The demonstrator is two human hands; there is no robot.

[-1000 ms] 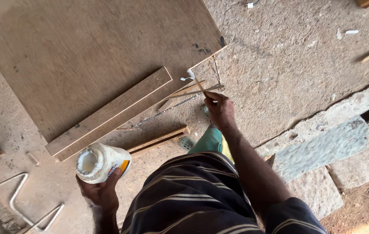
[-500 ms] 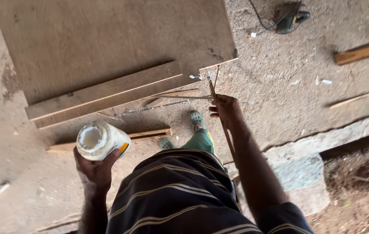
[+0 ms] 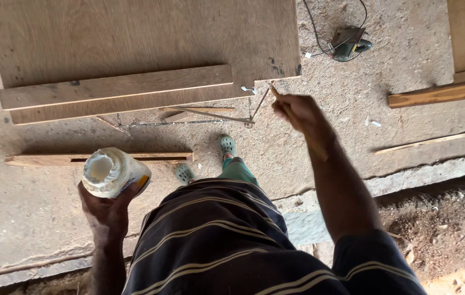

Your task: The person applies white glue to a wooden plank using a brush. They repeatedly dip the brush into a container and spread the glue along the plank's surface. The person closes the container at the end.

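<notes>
One open jar in your left hand, one thin stick in your right, above a dusty workshop floor.

Your left hand (image 3: 104,210) is wrapped around the white jar (image 3: 113,172), its mouth open and facing up. Your right hand (image 3: 300,113) is closed around a thin wooden stick (image 3: 274,92), held out over the floor. Below lie one large plywood sheet (image 3: 139,33) with two planks (image 3: 117,93) along its near edge, one loose batten (image 3: 98,159), one power tool (image 3: 351,46) with its cable, and your two green sandals (image 3: 227,145).
</notes>
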